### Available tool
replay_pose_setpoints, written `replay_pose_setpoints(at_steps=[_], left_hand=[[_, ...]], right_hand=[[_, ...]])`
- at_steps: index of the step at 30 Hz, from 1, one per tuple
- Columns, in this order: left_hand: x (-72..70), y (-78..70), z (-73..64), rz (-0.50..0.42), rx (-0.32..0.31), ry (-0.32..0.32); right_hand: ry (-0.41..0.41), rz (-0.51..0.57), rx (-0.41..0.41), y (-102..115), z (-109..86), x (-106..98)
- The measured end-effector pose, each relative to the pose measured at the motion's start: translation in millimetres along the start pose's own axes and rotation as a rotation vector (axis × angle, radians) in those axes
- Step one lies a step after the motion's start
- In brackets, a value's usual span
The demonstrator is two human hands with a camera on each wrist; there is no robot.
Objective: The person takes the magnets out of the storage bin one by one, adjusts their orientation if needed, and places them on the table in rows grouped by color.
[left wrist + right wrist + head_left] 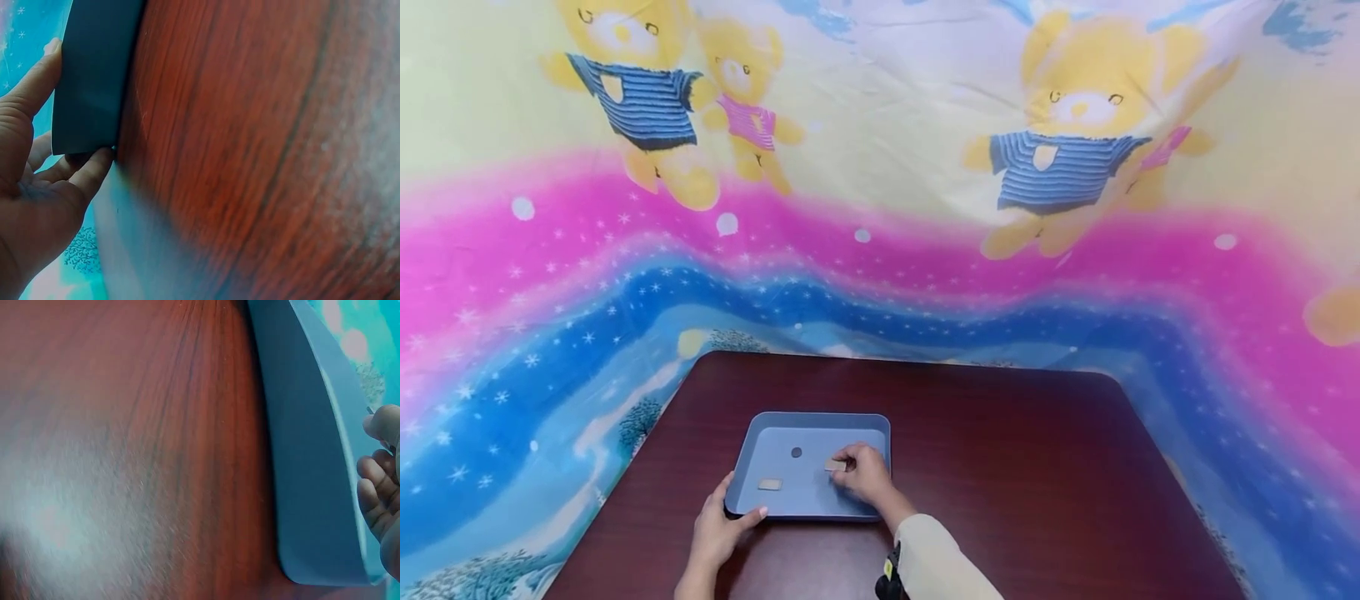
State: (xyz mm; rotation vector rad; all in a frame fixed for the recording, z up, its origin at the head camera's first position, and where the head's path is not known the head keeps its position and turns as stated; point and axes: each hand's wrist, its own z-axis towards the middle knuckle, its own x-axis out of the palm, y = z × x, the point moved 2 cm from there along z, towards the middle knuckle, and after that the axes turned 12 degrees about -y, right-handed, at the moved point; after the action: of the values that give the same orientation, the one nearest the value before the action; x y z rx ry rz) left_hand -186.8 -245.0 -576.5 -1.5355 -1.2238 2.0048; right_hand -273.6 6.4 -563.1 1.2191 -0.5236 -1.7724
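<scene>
A shallow grey-blue tray [820, 415] lies on the table. My left hand [716, 527] grips its near left corner, thumb over the front rim and fingers along the left side. In the left wrist view, that hand [47, 169] holds the dark outer wall of the tray [94, 81]. Over the tray's right part, my right hand [867, 477] pinches a small tan rectangular piece [836, 465] between thumb and fingers. A similar tan piece [770, 484] lies flat at the tray's near left, and a dark round disc [797, 452] lies farther back. The right wrist view shows only part of the right hand [382, 481].
The dark red-brown wooden table [1015, 475] extends to the right of the tray and behind it. A colourful cloth [880, 167] with printed bears hangs around the table's far side and flanks. A black strap device [889, 577] sits by the right sleeve [943, 558].
</scene>
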Motion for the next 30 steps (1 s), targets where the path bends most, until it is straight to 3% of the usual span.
replay_pose_setpoints(at_steps=[10,15,23,30], left_hand=[[1.9,2.6,0.5,-0.013,-0.016,0.008],[1.4,2.2,0.2,-0.013,-0.010,0.002],[1.1,2.1,-2.5,0.005,-0.014,0.001],[1.8,3.3,0.1,0.005,0.003,0.004]], right_hand=[[-0.040,0.018,-0.049,-3.7,3.4,-43.7],[-0.033,0.003,-0.017,-19.1,5.1,-62.5],[-0.097,-0.049,0.035,-42.3,8.3,-91.2],[-0.111,-0.075,0.096,-61.3,9.8,-104.8]])
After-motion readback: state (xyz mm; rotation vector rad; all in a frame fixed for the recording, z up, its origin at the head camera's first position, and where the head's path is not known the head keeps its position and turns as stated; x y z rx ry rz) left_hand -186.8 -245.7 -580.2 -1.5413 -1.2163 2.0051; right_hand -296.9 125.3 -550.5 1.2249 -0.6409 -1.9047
